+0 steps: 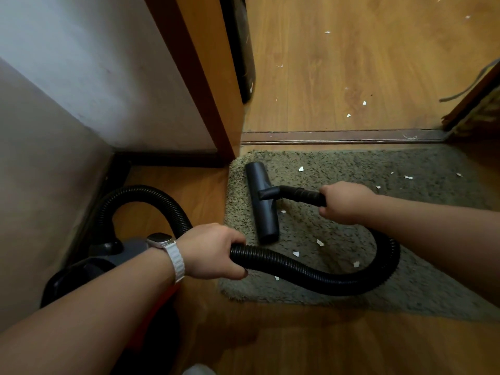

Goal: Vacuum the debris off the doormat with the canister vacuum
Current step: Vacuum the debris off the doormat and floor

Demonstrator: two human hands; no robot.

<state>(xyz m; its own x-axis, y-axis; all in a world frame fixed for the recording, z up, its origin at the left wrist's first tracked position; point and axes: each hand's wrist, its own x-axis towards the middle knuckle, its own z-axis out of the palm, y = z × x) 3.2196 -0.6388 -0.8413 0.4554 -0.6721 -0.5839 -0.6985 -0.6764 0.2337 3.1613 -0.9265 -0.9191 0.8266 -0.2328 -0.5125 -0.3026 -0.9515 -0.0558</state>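
A shaggy grey-green doormat (422,280) lies on the wood floor before the door threshold, with several white paper scraps (320,242) scattered over it. The black floor nozzle (263,209) rests on the mat's left part. My right hand (343,203) grips the black wand just behind the nozzle. My left hand (213,251), with a white-strapped watch on the wrist, holds the ribbed black hose (311,272), which loops over the mat and back to the canister vacuum (94,266) at the lower left, half hidden by my forearm.
A wall (67,104) and a wooden door frame (205,77) stand at the left. Beyond the metal threshold strip (338,136) the wood floor carries more white scraps (364,103). A dark object (243,63) stands behind the frame. A door edge (473,104) is at the right.
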